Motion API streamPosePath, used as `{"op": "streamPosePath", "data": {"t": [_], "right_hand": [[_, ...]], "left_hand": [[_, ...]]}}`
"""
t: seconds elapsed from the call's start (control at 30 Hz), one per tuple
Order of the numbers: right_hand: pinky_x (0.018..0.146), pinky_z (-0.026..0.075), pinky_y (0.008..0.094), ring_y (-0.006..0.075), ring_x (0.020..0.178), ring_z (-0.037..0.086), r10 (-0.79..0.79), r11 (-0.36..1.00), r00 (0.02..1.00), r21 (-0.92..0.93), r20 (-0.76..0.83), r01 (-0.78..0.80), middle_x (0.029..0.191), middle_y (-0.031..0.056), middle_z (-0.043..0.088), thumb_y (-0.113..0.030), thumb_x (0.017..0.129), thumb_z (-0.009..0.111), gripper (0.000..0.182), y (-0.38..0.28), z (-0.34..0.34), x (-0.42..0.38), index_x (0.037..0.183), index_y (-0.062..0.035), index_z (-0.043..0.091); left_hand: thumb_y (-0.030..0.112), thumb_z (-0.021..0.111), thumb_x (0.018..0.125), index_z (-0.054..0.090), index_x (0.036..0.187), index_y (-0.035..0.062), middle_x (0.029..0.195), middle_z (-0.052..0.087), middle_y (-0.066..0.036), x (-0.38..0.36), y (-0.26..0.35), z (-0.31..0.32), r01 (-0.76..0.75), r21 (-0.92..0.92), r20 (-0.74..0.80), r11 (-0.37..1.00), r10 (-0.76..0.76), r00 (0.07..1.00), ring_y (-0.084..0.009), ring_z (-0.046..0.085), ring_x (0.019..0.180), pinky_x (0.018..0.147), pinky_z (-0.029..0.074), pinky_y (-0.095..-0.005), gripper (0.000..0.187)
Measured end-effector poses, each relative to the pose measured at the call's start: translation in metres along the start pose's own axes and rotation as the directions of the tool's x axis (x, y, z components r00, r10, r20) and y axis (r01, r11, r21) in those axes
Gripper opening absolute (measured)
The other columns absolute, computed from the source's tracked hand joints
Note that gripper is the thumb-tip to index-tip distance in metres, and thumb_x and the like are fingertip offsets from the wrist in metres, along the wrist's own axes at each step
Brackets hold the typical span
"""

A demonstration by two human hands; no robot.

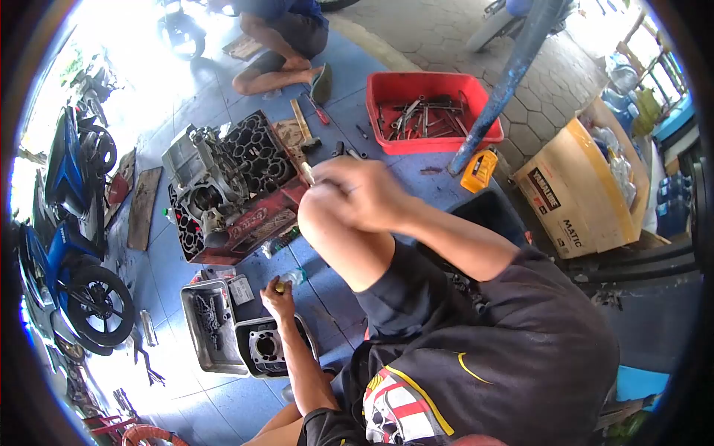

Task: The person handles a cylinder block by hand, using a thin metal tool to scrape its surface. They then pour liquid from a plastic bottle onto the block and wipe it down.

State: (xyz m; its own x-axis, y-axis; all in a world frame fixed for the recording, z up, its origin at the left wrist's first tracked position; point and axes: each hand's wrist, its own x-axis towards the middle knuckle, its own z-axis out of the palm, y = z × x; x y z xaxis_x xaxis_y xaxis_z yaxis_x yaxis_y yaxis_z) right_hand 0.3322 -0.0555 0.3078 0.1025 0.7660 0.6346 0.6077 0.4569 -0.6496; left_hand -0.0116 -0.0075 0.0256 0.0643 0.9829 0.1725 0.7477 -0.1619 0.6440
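Observation:
My left hand (277,301) is closed around a small clear plastic bottle (295,277) with a yellowish end, just above a black tray (303,327) that holds a metal cylinder block (265,348). Over my raised knee, my right hand (361,192) is curled and smeared by motion. A short pale piece (307,174) sticks out at its fingertips; its kind is too blurred to name. Ahead and to the left stands a red crate (260,229) with an engine (204,167) resting across its top. A hammer (303,128) lies on the floor behind the crate.
A red tub (377,138) of wrenches sits ahead, near a slanted blue pole (513,74). Right of it are a yellow bottle (479,171) and a cardboard box (558,189). A grey tray (192,312) holds a chain. Motorcycles (71,275) line the left; another person (286,44) sits ahead.

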Motion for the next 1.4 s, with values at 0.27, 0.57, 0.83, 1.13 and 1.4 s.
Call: {"op": "streamPosePath", "data": {"t": [0.27,0.57,0.83,1.13,1.4], "right_hand": [[0.077,0.052,0.0464,0.0401,0.085,0.067,0.765,0.558,0.620,-0.303,-0.171,-0.772,0.089,0.0260,0.067,-0.017,0.085,0.058,0.026,0.165,-0.026,-0.167,0.101,-0.0004,0.068],[0.072,0.051,0.0500,0.0446,0.083,0.065,0.563,0.546,0.693,-0.428,-0.450,-0.721,0.089,0.0259,0.067,-0.016,0.084,0.059,0.020,0.373,-0.011,-0.073,0.096,-0.0015,0.067],[0.090,0.047,0.0486,0.0456,0.108,0.059,0.854,0.302,0.439,-0.419,-0.281,-0.856,0.109,0.0329,0.062,-0.035,0.088,0.053,0.048,0.657,0.022,-0.076,0.112,0.0051,0.063],[0.087,0.048,0.0503,0.0453,0.104,0.061,0.825,0.546,0.564,-0.277,0.017,-0.791,0.101,0.0366,0.062,-0.039,0.089,0.052,0.051,0.662,0.027,-0.087,0.098,0.0087,0.067],[0.079,0.050,0.0492,0.0471,0.093,0.064,0.435,0.570,0.692,-0.419,-0.576,-0.707,0.093,0.0303,0.065,-0.027,0.097,0.053,0.045,0.532,0.022,-0.023,0.127,0.0047,0.042]], "left_hand": [[0.018,0.078,0.073,0.071,0.102,0.0035,0.088,0.059,-0.021,0.006,0.023,0.002,0.015,0.097,0.056,0.995,-0.021,0.998,-0.0372,0.060,0.082,0.076,0.050,-0.0457,0.033],[0.022,0.078,0.071,0.071,0.098,0.0017,0.087,0.062,-0.021,0.025,0.017,0.012,-0.013,0.038,0.006,0.999,0.012,1.000,-0.0381,0.059,0.084,0.076,0.050,-0.0470,0.035],[0.023,0.087,0.065,0.072,0.103,0.0076,0.088,0.062,-0.016,0.017,0.048,0.007,0.140,0.184,0.068,0.973,-0.154,0.986,-0.0355,0.060,0.082,0.073,0.051,-0.0434,0.044],[0.020,0.090,0.059,0.071,0.101,0.0074,0.083,0.064,-0.014,0.001,-0.009,0.045,0.018,0.190,0.017,0.982,-0.021,1.000,-0.0334,0.060,0.079,0.070,0.051,-0.0422,0.048],[0.024,0.085,0.068,0.069,0.110,0.0073,0.081,0.065,-0.016,-0.001,0.020,0.034,0.077,0.102,-0.038,0.992,-0.073,0.997,-0.0341,0.062,0.079,0.072,0.051,-0.0425,0.048]]}}
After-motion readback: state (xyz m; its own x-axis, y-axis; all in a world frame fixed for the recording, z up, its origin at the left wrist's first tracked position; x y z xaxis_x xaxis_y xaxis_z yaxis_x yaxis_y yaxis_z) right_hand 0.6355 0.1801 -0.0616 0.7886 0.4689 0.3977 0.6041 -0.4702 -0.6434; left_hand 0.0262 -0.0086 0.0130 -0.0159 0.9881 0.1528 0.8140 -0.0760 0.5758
